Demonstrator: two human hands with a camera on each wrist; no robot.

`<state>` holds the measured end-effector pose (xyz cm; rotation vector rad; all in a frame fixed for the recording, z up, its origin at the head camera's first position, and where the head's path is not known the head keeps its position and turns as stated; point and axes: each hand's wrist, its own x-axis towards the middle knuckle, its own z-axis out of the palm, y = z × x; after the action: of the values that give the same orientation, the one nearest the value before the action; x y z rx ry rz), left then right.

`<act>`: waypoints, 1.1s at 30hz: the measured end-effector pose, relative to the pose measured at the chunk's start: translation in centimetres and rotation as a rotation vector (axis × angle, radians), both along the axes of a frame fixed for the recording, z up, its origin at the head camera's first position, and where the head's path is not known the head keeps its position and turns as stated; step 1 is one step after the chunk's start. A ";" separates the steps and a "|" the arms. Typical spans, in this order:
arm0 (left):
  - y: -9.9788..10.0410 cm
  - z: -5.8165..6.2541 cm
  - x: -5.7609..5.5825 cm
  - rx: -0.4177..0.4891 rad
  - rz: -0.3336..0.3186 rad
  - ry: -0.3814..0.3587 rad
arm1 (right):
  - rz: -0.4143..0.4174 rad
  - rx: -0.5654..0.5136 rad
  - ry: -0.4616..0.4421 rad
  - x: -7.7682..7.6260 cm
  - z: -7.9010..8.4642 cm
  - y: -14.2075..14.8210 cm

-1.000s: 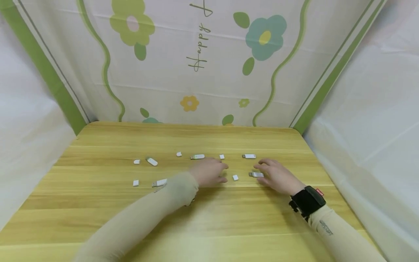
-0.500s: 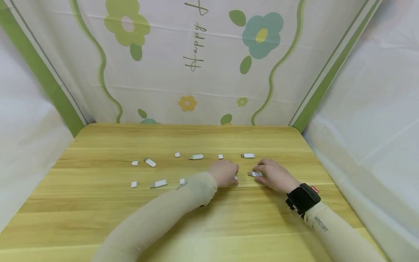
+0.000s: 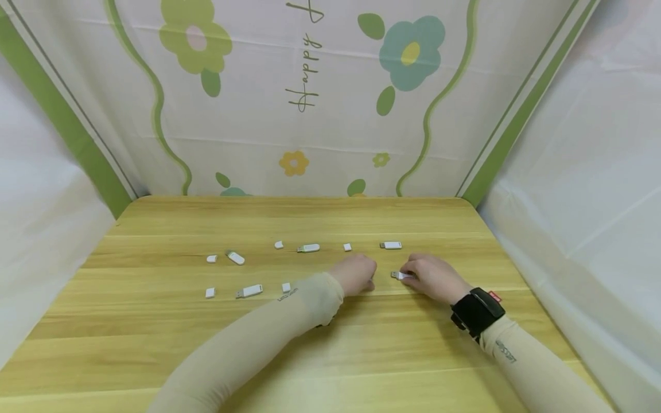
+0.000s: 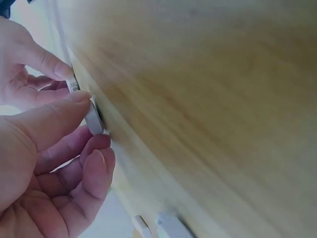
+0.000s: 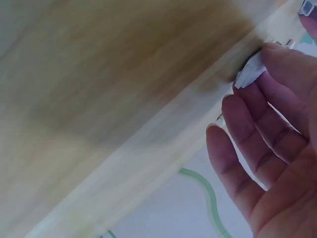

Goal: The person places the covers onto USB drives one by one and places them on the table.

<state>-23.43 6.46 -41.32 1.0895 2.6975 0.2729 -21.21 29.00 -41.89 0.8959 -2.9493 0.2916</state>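
Note:
My left hand (image 3: 355,274) pinches a small white cap between thumb and fingers, low over the wooden table. The left wrist view shows this cap (image 4: 93,119) clearly; in the head view the fingers mostly cover it. To its right, my right hand (image 3: 435,278) pinches the white body of a USB stick (image 3: 396,275), whose metal plug points left toward the left hand. In the right wrist view the stick's white body (image 5: 251,70) sits between thumb and fingers near the tabletop. Cap and stick are apart.
Beyond the hands lie a USB stick (image 3: 393,245) and a cap (image 3: 347,247). Farther left are another stick (image 3: 311,248) with its cap (image 3: 279,245), and more sticks (image 3: 251,291) and caps (image 3: 286,288). A flowered curtain (image 3: 248,115) hangs behind the table (image 3: 330,355).
My left hand has moved right to the loose cap and taken hold of it. The right hand's fingers have closed on the USB stick. The head view has shifted slightly.

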 end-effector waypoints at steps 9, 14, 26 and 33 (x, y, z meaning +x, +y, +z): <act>-1.0 0.5 0.2 0.045 -0.021 -0.006 | -0.019 -0.001 -0.026 1.0 0.7 0.0; -1.8 1.6 0.7 0.129 -0.076 0.043 | -0.010 -0.031 0.007 2.0 1.5 0.0; -5.1 3.3 3.6 0.280 -0.180 0.224 | 0.095 -0.086 0.184 5.4 3.8 -2.0; -6.9 4.1 5.5 0.329 -0.221 0.273 | 0.181 -0.142 0.157 7.3 4.7 -3.5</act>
<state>-17.95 -0.41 -37.21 1.6119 2.7929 0.5841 -13.88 25.49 -37.16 1.1117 -2.6716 0.4121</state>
